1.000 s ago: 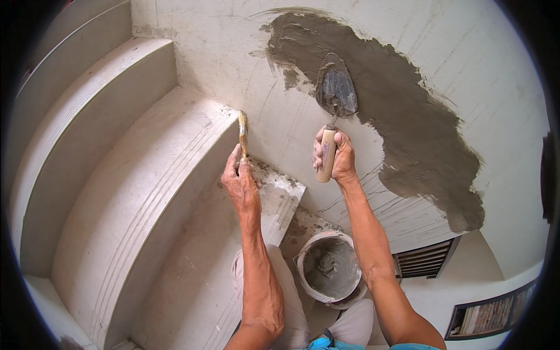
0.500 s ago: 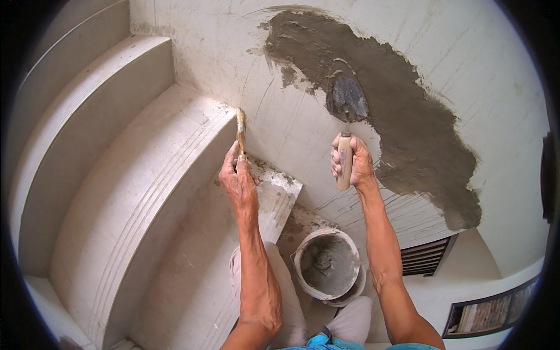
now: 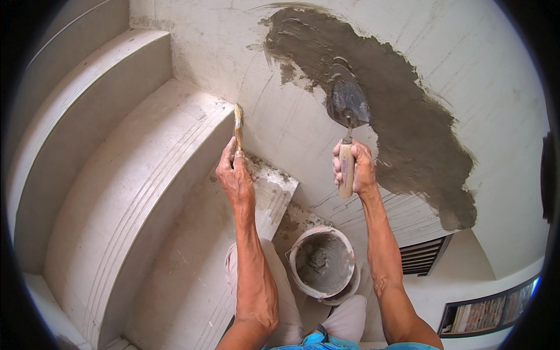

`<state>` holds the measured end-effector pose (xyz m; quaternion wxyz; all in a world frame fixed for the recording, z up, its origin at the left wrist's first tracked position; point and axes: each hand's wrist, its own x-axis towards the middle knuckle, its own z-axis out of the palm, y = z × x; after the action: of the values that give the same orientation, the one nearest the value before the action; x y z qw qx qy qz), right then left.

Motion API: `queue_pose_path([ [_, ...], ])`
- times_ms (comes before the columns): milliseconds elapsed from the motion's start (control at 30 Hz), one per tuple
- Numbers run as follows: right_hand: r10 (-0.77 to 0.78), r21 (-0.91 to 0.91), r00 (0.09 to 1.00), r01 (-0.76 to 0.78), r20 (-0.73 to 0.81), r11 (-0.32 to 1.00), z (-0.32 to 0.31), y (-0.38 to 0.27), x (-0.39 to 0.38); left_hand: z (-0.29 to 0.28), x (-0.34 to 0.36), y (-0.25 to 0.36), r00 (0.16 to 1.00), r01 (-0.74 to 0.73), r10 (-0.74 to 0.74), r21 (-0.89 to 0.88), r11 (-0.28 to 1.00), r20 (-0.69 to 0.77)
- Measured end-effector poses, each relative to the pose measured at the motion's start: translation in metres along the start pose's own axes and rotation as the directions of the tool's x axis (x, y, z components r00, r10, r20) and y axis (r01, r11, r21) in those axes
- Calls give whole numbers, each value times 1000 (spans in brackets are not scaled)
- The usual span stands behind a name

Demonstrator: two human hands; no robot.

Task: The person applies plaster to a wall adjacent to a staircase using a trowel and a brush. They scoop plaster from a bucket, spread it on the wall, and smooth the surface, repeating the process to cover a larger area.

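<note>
The right hand grips the trowel flat on the wet plaster patch; the left hand pinches a brush at the moulding edge; I think even pressure spreads it best

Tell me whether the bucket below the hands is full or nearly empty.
Nearly empty: the round grey-smeared bucket shows its inner walls and only a small lump of grey mortar at the bottom.

Building interior under finishing work: bare plastered ceiling carried a wet grey mortar patch, stepped cornice mouldings stood unpainted, mortar bucket sat below.
</note>
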<state>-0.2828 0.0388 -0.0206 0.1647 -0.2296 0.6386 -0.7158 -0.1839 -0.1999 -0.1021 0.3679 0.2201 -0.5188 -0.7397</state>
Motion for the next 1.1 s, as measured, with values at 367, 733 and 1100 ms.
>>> queue_pose_path([
  [367, 105, -98, 994, -100, 42, 990, 23, -31, 46, 4, -1, -2, 1000, -14, 14, -13, 1000, 9],
  [733, 39, 24, 995, -37, -91, 999, -8, -20, -8, 4, -6, 7, 999, -24, 23, 28, 999, 28],
  [1100, 55, -168, 993, -72, -101, 983, 9, -39, 17, 6, -2, 2, 1000, -10, 10, 1, 1000, 13],
])
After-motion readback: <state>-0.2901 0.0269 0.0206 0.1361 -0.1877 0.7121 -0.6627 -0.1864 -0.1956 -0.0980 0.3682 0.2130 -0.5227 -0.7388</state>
